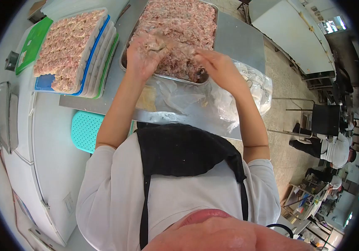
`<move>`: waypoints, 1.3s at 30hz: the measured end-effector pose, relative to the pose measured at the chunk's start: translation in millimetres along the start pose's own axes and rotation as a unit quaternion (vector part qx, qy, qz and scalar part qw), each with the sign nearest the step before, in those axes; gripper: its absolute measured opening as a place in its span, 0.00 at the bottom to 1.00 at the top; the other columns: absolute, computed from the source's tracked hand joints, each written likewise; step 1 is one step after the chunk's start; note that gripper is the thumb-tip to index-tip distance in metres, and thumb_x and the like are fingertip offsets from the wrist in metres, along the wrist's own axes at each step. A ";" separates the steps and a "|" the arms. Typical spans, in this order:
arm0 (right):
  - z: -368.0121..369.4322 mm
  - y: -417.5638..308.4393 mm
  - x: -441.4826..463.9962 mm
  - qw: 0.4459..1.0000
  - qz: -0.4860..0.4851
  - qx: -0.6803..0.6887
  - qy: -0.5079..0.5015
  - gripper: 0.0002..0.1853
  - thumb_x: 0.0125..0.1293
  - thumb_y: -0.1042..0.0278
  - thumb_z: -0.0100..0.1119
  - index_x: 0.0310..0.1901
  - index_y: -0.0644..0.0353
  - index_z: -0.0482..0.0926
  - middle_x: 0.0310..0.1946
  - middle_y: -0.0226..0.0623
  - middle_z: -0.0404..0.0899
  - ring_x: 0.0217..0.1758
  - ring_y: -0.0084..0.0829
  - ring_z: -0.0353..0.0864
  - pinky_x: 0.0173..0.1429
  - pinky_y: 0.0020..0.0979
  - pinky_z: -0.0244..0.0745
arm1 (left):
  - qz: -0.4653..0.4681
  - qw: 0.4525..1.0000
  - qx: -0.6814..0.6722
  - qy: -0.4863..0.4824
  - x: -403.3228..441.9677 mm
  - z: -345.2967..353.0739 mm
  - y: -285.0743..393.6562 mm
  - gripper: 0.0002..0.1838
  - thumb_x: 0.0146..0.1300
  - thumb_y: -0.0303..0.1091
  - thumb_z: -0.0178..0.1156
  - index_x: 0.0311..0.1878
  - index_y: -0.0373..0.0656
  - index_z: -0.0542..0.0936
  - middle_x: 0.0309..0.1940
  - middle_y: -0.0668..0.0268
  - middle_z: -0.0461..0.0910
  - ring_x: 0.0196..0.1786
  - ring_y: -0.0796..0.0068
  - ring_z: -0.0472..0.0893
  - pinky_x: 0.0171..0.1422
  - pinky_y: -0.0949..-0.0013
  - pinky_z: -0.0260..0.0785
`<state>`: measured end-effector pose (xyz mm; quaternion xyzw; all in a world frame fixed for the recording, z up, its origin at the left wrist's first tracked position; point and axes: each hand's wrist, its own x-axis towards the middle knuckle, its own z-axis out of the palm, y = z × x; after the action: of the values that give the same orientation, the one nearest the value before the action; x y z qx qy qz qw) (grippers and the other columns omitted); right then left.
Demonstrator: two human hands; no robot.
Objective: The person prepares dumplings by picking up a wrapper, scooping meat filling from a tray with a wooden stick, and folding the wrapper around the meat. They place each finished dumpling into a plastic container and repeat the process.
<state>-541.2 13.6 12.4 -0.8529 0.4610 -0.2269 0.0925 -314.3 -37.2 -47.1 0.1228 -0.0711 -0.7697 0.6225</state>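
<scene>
A deep metal tray (125, 56) holds a large mass of pink minced meat (179, 21). My left hand (144, 56) is over the tray's near left part, its fingers curled round a clump of the meat. Some meat sticks to its skin. At the tray's near right side is my right hand (218, 67), with fingers bent together and their tips at the meat. What lies between those tips is too blurred to make out. Near the front corner, the meat is lower and part of the tray's bottom edge shows.
Left of the tray stands a stack of lidded plastic containers (100, 71), topped by one with rows of portioned meat (68, 44). Clear plastic bags (250, 90) lie on the metal table (242, 42). A turquoise perforated stool (87, 130) is below. People (336, 150) are far right.
</scene>
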 end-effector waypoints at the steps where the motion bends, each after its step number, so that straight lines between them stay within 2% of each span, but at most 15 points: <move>1: -7.6 2.6 -3.0 0.996 0.050 0.068 -0.001 0.16 0.70 0.60 0.51 0.47 0.65 0.78 0.36 0.49 0.80 0.38 0.51 0.79 0.45 0.42 0.73 | 0.002 0.988 0.146 -0.051 -7.9 6.5 0.1 0.27 0.63 0.41 0.60 0.62 0.41 0.66 0.44 0.57 0.78 0.49 0.59 0.78 0.55 0.53 0.71; 3: -22.7 0.6 -8.0 0.986 0.098 0.137 -0.004 0.16 0.70 0.60 0.50 0.44 0.67 0.78 0.36 0.51 0.79 0.40 0.53 0.78 0.46 0.43 0.72 | 0.005 0.953 0.288 -0.097 -16.4 17.8 4.0 0.30 0.61 0.35 0.63 0.65 0.43 0.64 0.46 0.57 0.78 0.50 0.60 0.79 0.55 0.56 0.72; 5: -38.1 -5.6 -12.0 0.969 0.136 0.184 -0.094 0.17 0.71 0.59 0.50 0.45 0.67 0.78 0.34 0.54 0.79 0.40 0.54 0.78 0.44 0.42 0.72 | 0.014 0.805 0.569 -0.169 -21.4 26.2 11.5 0.34 0.55 0.28 0.67 0.65 0.46 0.67 0.49 0.59 0.79 0.51 0.66 0.79 0.55 0.62 0.73; 6: -40.1 -5.1 -15.7 0.969 0.133 0.187 -0.097 0.17 0.71 0.59 0.50 0.45 0.67 0.78 0.34 0.54 0.79 0.40 0.54 0.78 0.44 0.42 0.72 | 0.016 0.805 0.570 -0.165 -19.7 29.1 10.3 0.34 0.55 0.28 0.67 0.65 0.46 0.67 0.49 0.59 0.79 0.51 0.66 0.79 0.55 0.62 0.73; 8: -43.4 -1.7 -20.5 0.979 0.047 0.182 -0.079 0.18 0.71 0.57 0.50 0.45 0.66 0.79 0.34 0.53 0.80 0.40 0.53 0.78 0.45 0.42 0.72 | 0.217 0.584 0.724 -0.297 -10.8 34.1 8.1 0.28 0.51 0.29 0.70 0.58 0.44 0.75 0.47 0.64 0.81 0.48 0.70 0.80 0.54 0.65 0.73; 11: -25.5 6.1 -25.7 0.977 0.008 0.204 -0.062 0.17 0.70 0.58 0.51 0.45 0.65 0.79 0.34 0.52 0.80 0.40 0.52 0.79 0.45 0.41 0.73 | 0.036 0.607 0.717 -0.340 -4.2 35.3 13.9 0.22 0.49 0.30 0.69 0.50 0.43 0.81 0.45 0.65 0.82 0.48 0.71 0.80 0.55 0.65 0.72; 15: 0.9 51.5 -19.3 0.978 -0.067 0.193 -0.050 0.16 0.69 0.58 0.53 0.47 0.62 0.80 0.35 0.48 0.81 0.38 0.50 0.80 0.44 0.41 0.74 | 0.055 0.573 0.762 -0.297 1.5 22.9 5.5 0.19 0.50 0.34 0.68 0.48 0.42 0.82 0.43 0.62 0.83 0.46 0.70 0.81 0.53 0.65 0.72; 18: -6.1 49.8 -14.0 0.998 0.003 0.020 -0.064 0.14 0.68 0.61 0.55 0.49 0.61 0.79 0.36 0.44 0.80 0.39 0.47 0.80 0.44 0.41 0.75 | -0.006 0.540 0.830 -0.140 7.2 25.4 -0.8 0.22 0.51 0.38 0.68 0.49 0.40 0.81 0.40 0.61 0.84 0.44 0.70 0.81 0.53 0.66 0.72; 20: 10.2 39.7 -22.3 0.996 -0.041 0.010 0.076 0.12 0.68 0.62 0.54 0.49 0.55 0.79 0.33 0.43 0.78 0.37 0.49 0.79 0.39 0.44 0.75 | -0.004 0.607 0.787 -0.107 12.4 13.7 -1.9 0.25 0.51 0.43 0.69 0.51 0.41 0.81 0.35 0.61 0.84 0.38 0.70 0.82 0.46 0.67 0.74; 24: 45.5 83.7 -23.6 0.993 0.038 -0.103 -0.034 0.13 0.69 0.60 0.51 0.51 0.52 0.77 0.34 0.42 0.79 0.36 0.46 0.81 0.38 0.43 0.76 | -0.003 0.547 0.835 -0.053 10.7 1.1 -12.4 0.29 0.53 0.45 0.68 0.57 0.43 0.78 0.41 0.60 0.83 0.36 0.71 0.82 0.40 0.69 0.75; 26: 31.7 100.3 -31.4 0.993 0.048 -0.093 -0.061 0.14 0.69 0.59 0.51 0.51 0.54 0.78 0.35 0.43 0.80 0.37 0.46 0.81 0.40 0.43 0.76 | -0.038 0.643 0.764 -0.022 0.4 -4.3 -7.3 0.30 0.55 0.42 0.68 0.60 0.44 0.75 0.46 0.58 0.81 0.34 0.73 0.82 0.34 0.72 0.74; 30: -8.8 86.0 -39.4 0.993 0.098 0.039 -0.054 0.18 0.69 0.57 0.54 0.53 0.58 0.80 0.45 0.48 0.81 0.46 0.47 0.81 0.51 0.36 0.75 | -0.037 0.654 0.749 -0.097 -22.4 35.0 1.8 0.30 0.54 0.37 0.69 0.62 0.45 0.73 0.49 0.62 0.79 0.37 0.75 0.82 0.40 0.72 0.74; 32: -27.4 57.6 -38.9 0.989 0.083 0.116 -0.048 0.18 0.69 0.57 0.54 0.53 0.59 0.80 0.47 0.49 0.80 0.47 0.46 0.81 0.52 0.34 0.75 | 0.239 0.516 0.784 -0.250 -16.6 32.0 2.3 0.30 0.52 0.35 0.70 0.61 0.46 0.75 0.46 0.64 0.80 0.39 0.75 0.81 0.46 0.71 0.73; 36: -0.7 31.3 -35.3 0.975 0.008 0.218 -0.051 0.18 0.67 0.58 0.57 0.52 0.61 0.80 0.46 0.49 0.81 0.44 0.45 0.82 0.50 0.32 0.75 | 0.099 0.575 0.772 -0.250 -19.4 42.0 5.7 0.26 0.50 0.34 0.71 0.55 0.45 0.78 0.44 0.65 0.81 0.44 0.72 0.81 0.53 0.68 0.71; 39: -31.0 29.8 -24.5 0.994 0.014 0.094 -0.062 0.16 0.68 0.59 0.57 0.51 0.60 0.81 0.40 0.47 0.82 0.40 0.45 0.81 0.46 0.34 0.75 | 0.086 0.505 0.828 -0.229 -23.4 39.0 11.7 0.21 0.50 0.37 0.71 0.47 0.41 0.80 0.40 0.62 0.83 0.46 0.66 0.81 0.54 0.65 0.71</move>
<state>-589.6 18.9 21.3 -0.8464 0.4427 -0.2148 0.2038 -309.6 -18.6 -4.3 0.3948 -0.8262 -0.3045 0.2625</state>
